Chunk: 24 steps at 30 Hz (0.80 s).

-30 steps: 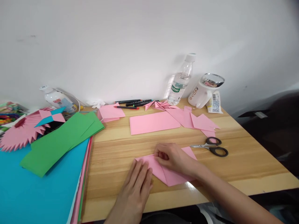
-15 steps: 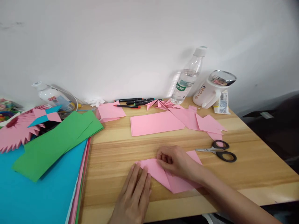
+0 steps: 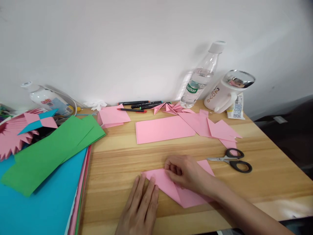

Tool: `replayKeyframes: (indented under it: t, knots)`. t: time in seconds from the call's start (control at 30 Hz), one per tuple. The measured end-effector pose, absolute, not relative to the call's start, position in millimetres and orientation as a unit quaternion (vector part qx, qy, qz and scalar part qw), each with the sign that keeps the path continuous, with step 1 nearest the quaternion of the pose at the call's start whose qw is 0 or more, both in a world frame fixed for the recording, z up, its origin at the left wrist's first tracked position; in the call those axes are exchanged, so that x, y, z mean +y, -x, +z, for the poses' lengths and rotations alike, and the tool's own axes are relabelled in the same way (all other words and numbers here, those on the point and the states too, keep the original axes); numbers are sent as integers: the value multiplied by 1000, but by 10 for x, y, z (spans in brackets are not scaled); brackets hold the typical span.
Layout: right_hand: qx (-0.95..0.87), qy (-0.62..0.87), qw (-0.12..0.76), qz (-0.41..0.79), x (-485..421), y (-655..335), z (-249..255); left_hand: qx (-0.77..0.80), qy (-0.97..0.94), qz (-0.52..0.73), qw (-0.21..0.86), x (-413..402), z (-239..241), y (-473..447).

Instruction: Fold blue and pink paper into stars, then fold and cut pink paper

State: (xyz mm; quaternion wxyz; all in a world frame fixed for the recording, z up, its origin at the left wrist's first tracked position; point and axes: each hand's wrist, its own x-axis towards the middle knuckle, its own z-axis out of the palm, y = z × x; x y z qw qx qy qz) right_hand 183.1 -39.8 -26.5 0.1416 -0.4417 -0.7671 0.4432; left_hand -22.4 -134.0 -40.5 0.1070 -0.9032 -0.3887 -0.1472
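Note:
A pink sheet of paper [image 3: 168,186] lies on the wooden table with its left part folded over into a slanted flap. My left hand [image 3: 141,205] rests flat, fingers stretched, its fingertips pressing the paper's left corner. Curled fingers of my right hand [image 3: 183,171] pinch the upper edge of the flap, and the wrist covers part of the sheet. To the right of that hand lie scissors [image 3: 232,160] with black handles, their blades pointing left. Beyond both hands sits a pink paper rectangle [image 3: 163,129].
Pink paper scraps [image 3: 221,130], a water bottle [image 3: 199,78] and a white mug [image 3: 223,94] stand or lie at the back right. Markers [image 3: 146,105] line the wall. Green strips [image 3: 53,147] rest on a blue paper stack [image 3: 53,209] at left.
The camera view has shifted slightly, so objects on both sides sit further outward. Both hands keep nearly the same place on the paper.

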Motion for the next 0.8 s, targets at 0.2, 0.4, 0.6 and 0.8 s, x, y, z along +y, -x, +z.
replayKeyframes:
  t: [0.2, 0.4, 0.6, 0.8]
  knots:
    - [-774, 442, 142, 431, -379, -1825, -263, -390, 903, -149, 99, -1343, -421, 217]
    - [-777, 440, 142, 427, -386, -1827, -258, -390, 905, -133, 110, -1333, -459, 212]
    - [-773, 442, 140, 433, -380, -1823, -269, -385, 904, -129, 136, -1333, -438, 208]
    - [-776, 443, 141, 427, -375, -1823, -268, -386, 902, -144, 129, -1333, -441, 194]
